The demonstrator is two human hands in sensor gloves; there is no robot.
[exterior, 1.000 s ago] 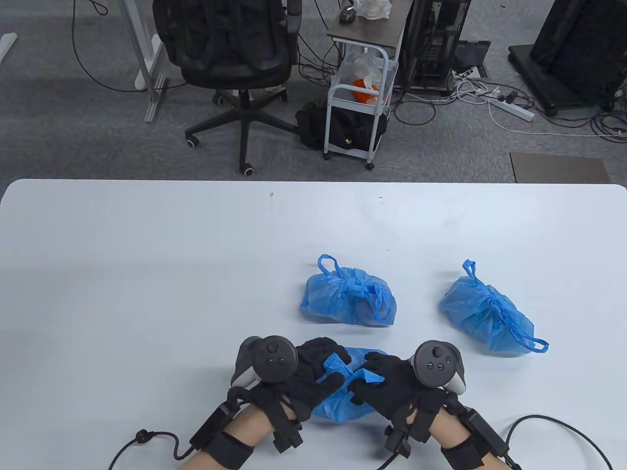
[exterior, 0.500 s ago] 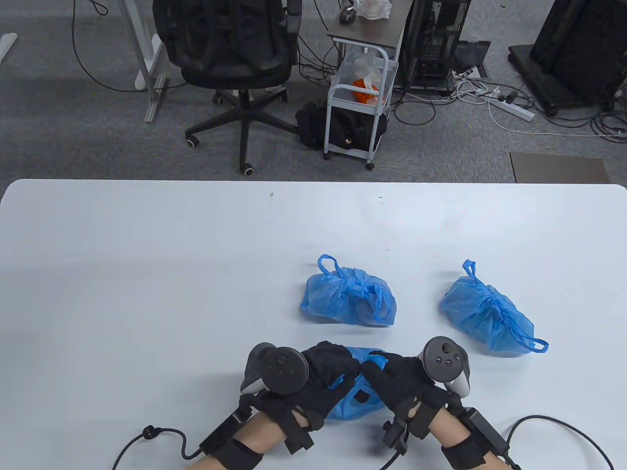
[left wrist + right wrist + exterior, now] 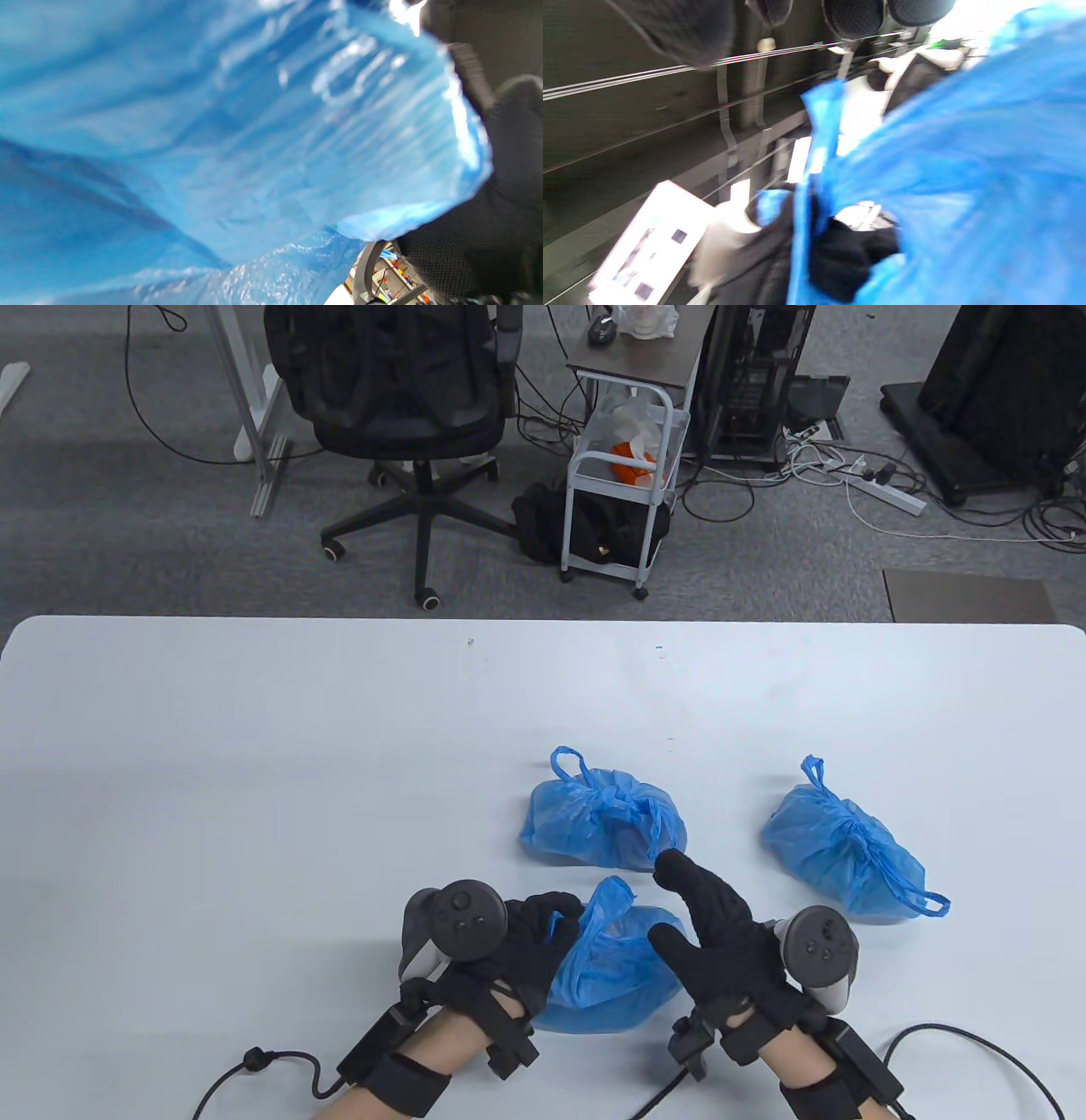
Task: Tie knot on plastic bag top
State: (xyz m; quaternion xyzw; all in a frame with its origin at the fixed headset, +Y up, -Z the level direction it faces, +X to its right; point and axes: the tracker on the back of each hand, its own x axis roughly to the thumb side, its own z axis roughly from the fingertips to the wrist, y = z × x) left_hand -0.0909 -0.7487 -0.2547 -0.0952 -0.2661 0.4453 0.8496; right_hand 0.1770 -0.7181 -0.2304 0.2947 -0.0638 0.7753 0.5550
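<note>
Right hand (image 3: 730,933) released; left hand (image 3: 530,937) holds bag handle (image 3: 607,899) upright.

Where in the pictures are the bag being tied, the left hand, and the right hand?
bag being tied (image 3: 607,976): table view, on its bulging blue body between the hands.
left hand (image 3: 530,937): table view, on the gloved knuckles gripping the bag's handle.
right hand (image 3: 721,937): table view, on the back of the open glove.

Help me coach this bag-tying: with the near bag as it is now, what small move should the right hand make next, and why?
Probably bring the right hand back to the near bag and pinch its free top. The right hand is open, fingers spread above the bag, holding nothing, while the left hand grips one blue handle. No knot shows on this bag yet.
</note>
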